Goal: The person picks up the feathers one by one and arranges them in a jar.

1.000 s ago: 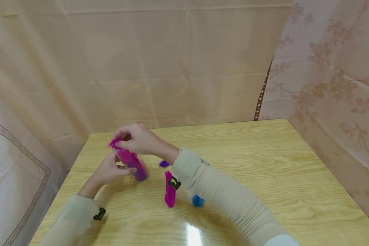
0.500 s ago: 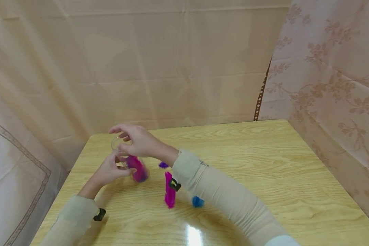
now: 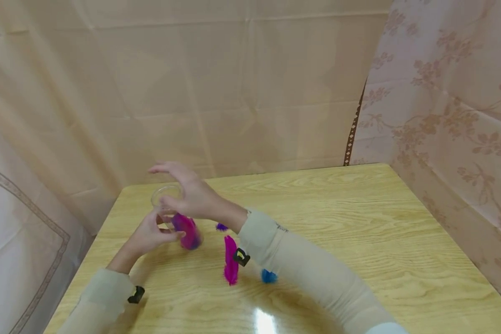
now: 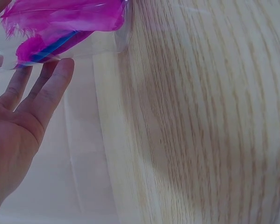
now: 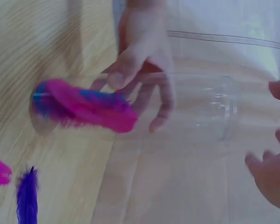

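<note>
My left hand [image 3: 148, 236] grips a clear jar [image 5: 191, 100] around its side, thumb on one side and fingers on the other. Inside, toward the bottom, lie pink and blue-purple feathers [image 5: 95, 107]; the upper part of the jar is see-through. The jar's open mouth points up and to the left in the head view. Right beside that rim, my right hand [image 3: 194, 192] holds nothing, its thumb and fingers spread apart. In the left wrist view, the left fingers [image 4: 55, 86] lie along the jar's wall under the feathers.
A pink feather [image 3: 230, 260], a blue feather [image 3: 269, 276] and a purple feather [image 3: 221, 227] lie on the wooden table [image 3: 359, 241], near the right forearm. A beige curtain [image 3: 242, 93] hangs behind the table, and a patterned one [image 3: 455, 116] on the right.
A pink feather that my right hand pinched at the jar's mouth has dropped down inside. The right fingers have spread and lifted slightly from the rim; the left hand keeps its grip.
</note>
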Demonstrator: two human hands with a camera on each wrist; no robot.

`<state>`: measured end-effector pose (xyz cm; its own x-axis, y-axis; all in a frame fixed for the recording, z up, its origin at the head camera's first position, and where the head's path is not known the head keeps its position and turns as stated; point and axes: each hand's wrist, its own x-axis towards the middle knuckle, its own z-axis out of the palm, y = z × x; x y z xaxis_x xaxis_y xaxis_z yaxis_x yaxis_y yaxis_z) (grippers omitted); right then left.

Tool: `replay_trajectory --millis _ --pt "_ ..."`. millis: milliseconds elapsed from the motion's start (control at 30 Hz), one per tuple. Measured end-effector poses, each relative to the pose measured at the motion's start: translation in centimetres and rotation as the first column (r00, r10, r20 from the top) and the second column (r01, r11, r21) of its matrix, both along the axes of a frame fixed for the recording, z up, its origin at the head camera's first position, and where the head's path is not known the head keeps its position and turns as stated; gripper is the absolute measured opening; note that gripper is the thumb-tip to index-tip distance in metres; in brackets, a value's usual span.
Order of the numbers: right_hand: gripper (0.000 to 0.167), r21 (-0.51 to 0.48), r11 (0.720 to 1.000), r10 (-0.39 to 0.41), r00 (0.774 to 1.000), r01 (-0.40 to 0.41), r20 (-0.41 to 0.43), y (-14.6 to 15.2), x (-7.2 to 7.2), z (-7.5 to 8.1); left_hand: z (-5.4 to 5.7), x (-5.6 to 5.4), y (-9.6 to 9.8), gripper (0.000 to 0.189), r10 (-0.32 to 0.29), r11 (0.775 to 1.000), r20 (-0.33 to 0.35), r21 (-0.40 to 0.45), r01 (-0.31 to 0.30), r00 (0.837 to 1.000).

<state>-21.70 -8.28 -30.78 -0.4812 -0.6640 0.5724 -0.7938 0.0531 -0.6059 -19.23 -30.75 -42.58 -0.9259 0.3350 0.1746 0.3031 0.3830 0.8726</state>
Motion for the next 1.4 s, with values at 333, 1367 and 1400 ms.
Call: replay_trajectory --millis 333,1367,1400 --pt "0.108 0.144 0.977 -0.168 0.983 0.155 0.077 4.1 0.3 0.0 -0.2 0.1 -0.1 0.085 0.016 1.0 -0.008 -0.02 -0.017 1.0" --pt "0.089 0.906 0.423 0.026 1.0 -0.017 0.007 16.9 4.0 -9.5 -0.5 -0.2 0.2 0.082 0.018 1.0 -0.007 -0.003 -0.018 1.0" --pt "0.086 0.905 0.424 0.031 0.999 -0.009 -0.005 16.9 4.0 -9.7 -0.5 -0.2 0.2 0.082 0.019 1.0 -0.006 -0.006 -0.019 1.0"
